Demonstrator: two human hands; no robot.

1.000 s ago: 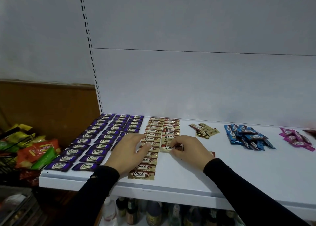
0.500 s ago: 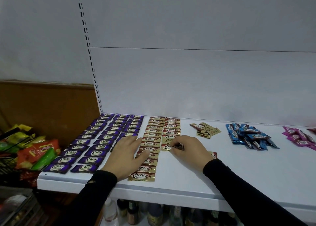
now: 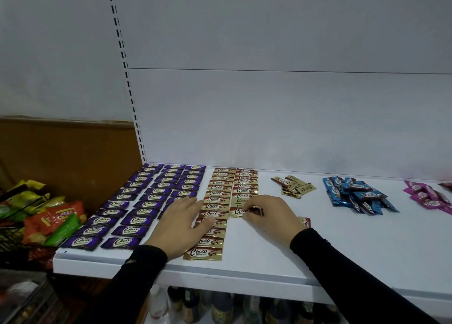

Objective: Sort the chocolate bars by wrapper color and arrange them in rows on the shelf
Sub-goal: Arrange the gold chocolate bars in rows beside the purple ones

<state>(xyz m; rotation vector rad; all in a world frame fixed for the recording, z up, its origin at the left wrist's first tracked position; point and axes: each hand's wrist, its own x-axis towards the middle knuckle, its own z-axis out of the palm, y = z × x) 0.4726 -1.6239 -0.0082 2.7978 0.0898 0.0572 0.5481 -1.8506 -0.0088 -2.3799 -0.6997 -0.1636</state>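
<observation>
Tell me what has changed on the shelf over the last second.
Very little. The left hand has slid slightly toward the shelf's front along the first gold row, resting flat on it. The right hand stays at the front gold bar of the second row, fingertips on it. The purple rows, loose gold pile, blue pile and pink pile are unchanged.

On the white shelf [image 3: 342,245], purple bars [image 3: 146,196] fill three rows from the back left corner to the front edge, with two rows of gold bars [image 3: 220,189] beside them. The left hand [image 3: 178,223] rests flat across the longer gold row, while the right hand [image 3: 271,216] pinches the front bar [image 3: 238,211] of the shorter one. Loose gold [image 3: 293,186], blue [image 3: 354,196] and pink [image 3: 428,196] heaps lie toward the right edge.
</observation>
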